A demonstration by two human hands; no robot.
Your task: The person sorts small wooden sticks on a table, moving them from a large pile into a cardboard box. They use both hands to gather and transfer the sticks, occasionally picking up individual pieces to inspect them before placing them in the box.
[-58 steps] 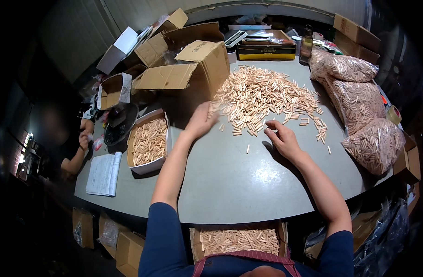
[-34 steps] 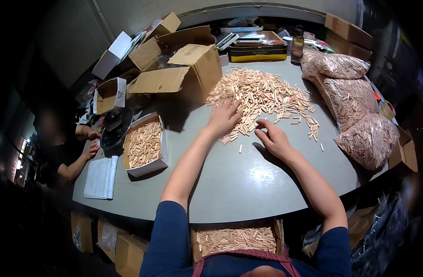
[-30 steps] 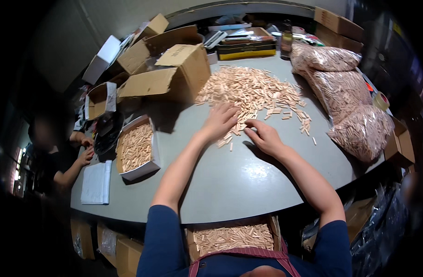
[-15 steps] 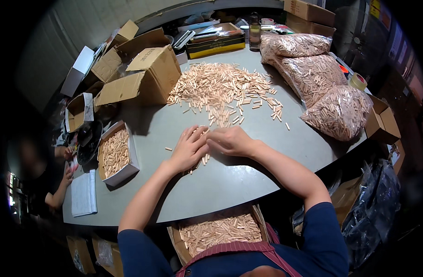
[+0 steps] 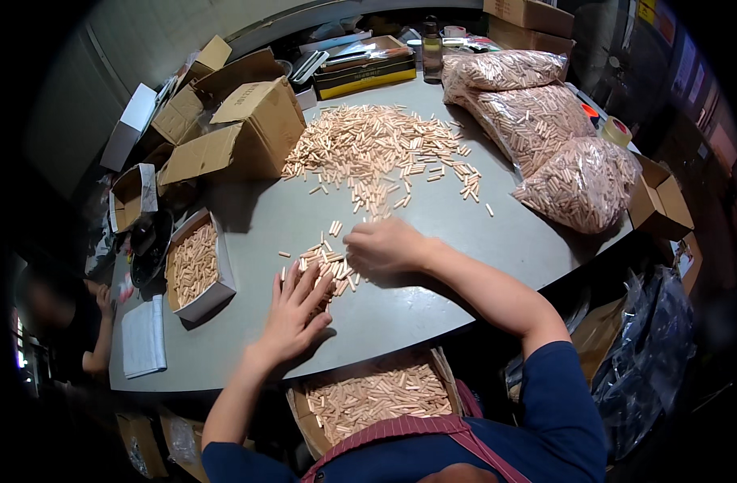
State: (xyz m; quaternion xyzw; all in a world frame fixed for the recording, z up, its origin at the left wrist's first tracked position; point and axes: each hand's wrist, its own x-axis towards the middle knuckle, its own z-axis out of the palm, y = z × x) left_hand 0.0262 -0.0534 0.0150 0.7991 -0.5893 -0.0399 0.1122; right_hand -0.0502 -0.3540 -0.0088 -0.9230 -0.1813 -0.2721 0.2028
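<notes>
Short wooden dowels lie in a large heap at the back of the table. A smaller cluster of dowels is spread nearer to me. My left hand rests at the near edge of this cluster, its fingers apart and touching some dowels. Beside the cluster, on its right, my right hand is curled with the fingertips turned down. What its fingers hold, if anything, is hidden. At my lap, below the table edge, stands a cardboard box full of dowels.
A shallow box of dowels stands at left, near a folded white cloth. Clear bags of dowels lie at right. An open carton stands back left. Another person's arm shows at far left.
My left hand has slid toward me and to the left, uncovering the small dowel cluster. My right hand has shifted slightly left, and the two hands are now apart.
</notes>
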